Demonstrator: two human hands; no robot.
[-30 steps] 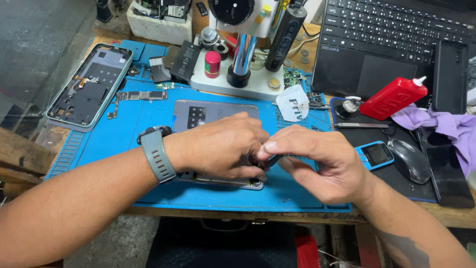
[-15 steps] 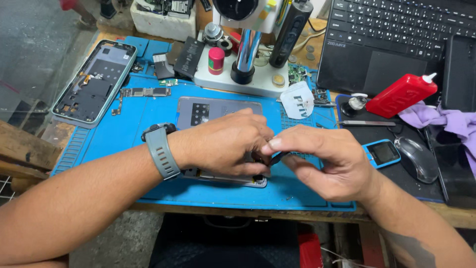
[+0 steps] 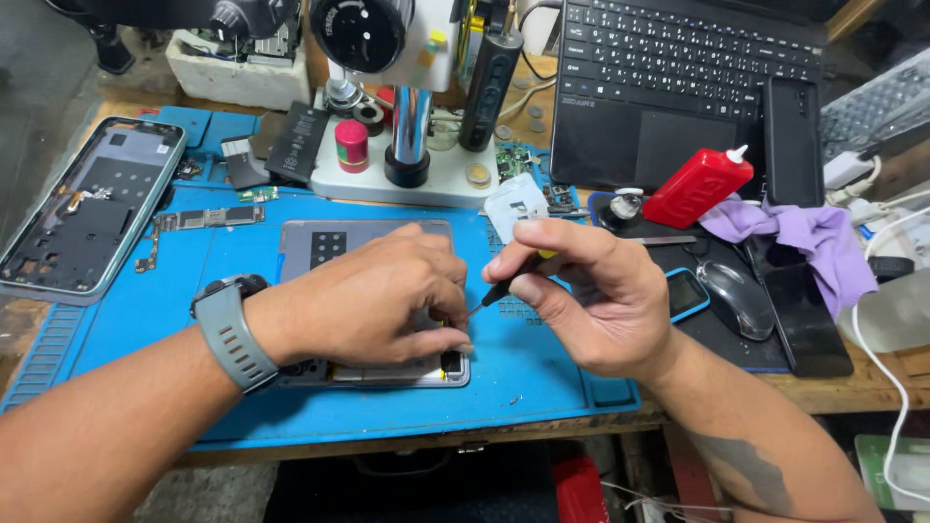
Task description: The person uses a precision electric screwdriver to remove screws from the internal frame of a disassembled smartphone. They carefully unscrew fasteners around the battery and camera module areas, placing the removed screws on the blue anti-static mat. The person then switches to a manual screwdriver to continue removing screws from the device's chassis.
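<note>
left hand: left hand [image 3: 363,300], centre frame, pressed flat on the opened grey phone body [image 3: 373,254], fingers curled down onto its lower right corner, clamping it to the mat; grey wristwatch [image 3: 231,331] on the wrist
right hand: right hand [image 3: 591,295], right of centre, fingers closed around a thin black-handled screwdriver [image 3: 506,284]; tip angled down-left, just beside the left fingertips
phone body: lies flat mid-frame on the blue silicone work mat [image 3: 542,373], mostly hidden under the left hand; whether the tip touches it, cannot tell
mat: covers the wooden bench from left edge to centre-right
upper left: second opened phone frame with teal rim [image 3: 82,208], at the mat's left edge; narrow green circuit board [image 3: 199,220] just beside it
top centre: microscope stand, chrome post on white base [image 3: 407,169]; small red-capped bottle [image 3: 351,145] on the base
upper right: black laptop [image 3: 678,87], dark phone [image 3: 792,140] lying on it
right: red squeeze bottle with white nozzle [image 3: 699,186], purple cloth [image 3: 814,242], black computer mouse [image 3: 738,298], all well apart from the hands
</note>
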